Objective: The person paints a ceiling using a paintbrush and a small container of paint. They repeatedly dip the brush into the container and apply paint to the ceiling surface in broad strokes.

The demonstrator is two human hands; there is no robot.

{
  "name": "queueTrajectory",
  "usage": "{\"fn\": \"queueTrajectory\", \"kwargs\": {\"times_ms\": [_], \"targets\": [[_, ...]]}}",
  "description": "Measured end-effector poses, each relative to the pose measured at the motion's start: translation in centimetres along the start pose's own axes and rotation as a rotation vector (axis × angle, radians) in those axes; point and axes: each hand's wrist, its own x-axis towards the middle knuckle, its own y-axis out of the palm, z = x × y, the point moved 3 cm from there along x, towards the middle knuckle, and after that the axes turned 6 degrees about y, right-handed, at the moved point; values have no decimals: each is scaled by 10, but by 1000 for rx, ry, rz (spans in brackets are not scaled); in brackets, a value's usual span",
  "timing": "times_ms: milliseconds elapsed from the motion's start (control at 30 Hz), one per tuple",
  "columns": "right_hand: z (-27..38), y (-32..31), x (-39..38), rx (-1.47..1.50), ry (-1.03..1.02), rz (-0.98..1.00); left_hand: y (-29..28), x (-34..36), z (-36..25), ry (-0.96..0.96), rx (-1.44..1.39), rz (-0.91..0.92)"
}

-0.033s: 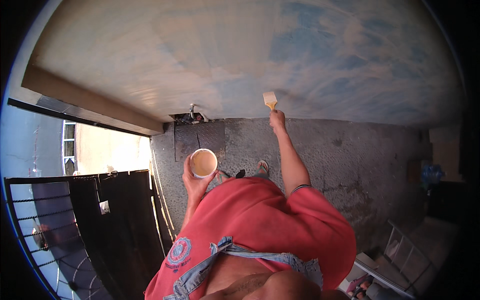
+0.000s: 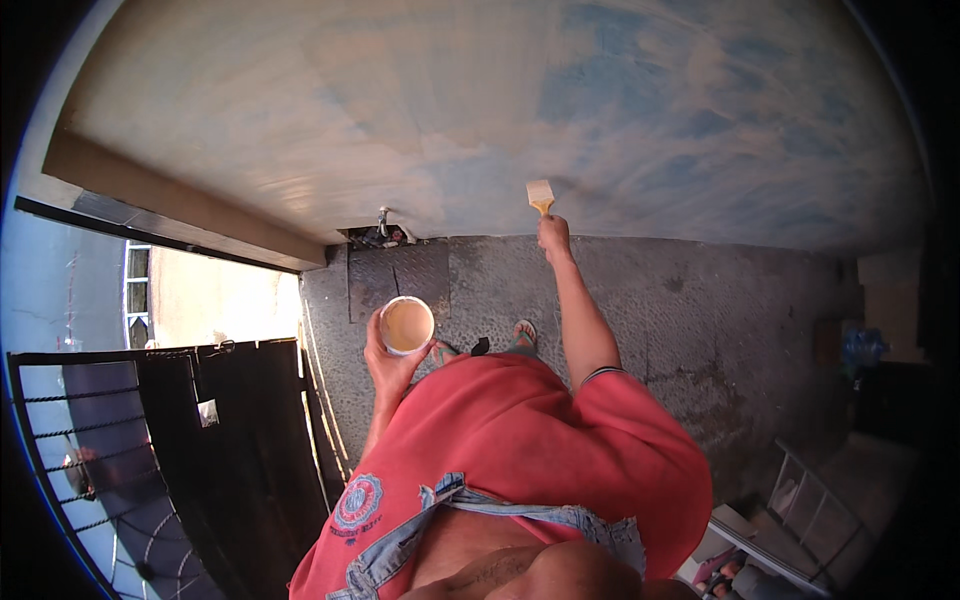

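Paintbrush (image 2: 540, 196) on wall (image 2: 400, 110), tap (image 2: 383, 220) nearby

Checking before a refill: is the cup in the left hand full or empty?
Nearly full: the white cup, held upright in the left hand, shows tan paint close to its rim.

Your paintbrush (image 2: 541, 196) has pale bristles against the wall; your round cup (image 2: 406, 325) of tan paint sits upright, open.

Rough concrete floor (image 2: 640, 300), matt wall (image 2: 400, 100)
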Motion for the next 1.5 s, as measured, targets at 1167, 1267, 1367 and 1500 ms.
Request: {"fn": "queueTrajectory", "kwargs": {"times_ms": [1167, 1267, 1367, 1500], "targets": [[283, -71, -421, 254, -796, 173, -61, -93, 53, 101, -99, -56], [297, -68, -430, 272, -997, 185, -65, -96, 54, 111, -78, -71], [325, -60, -420, 312, -1128, 233, -67, -101, 52, 86, -82, -57], [351, -79, -333, 314, -1010, 269, -64, -105, 48, 92, -103, -48]]}}
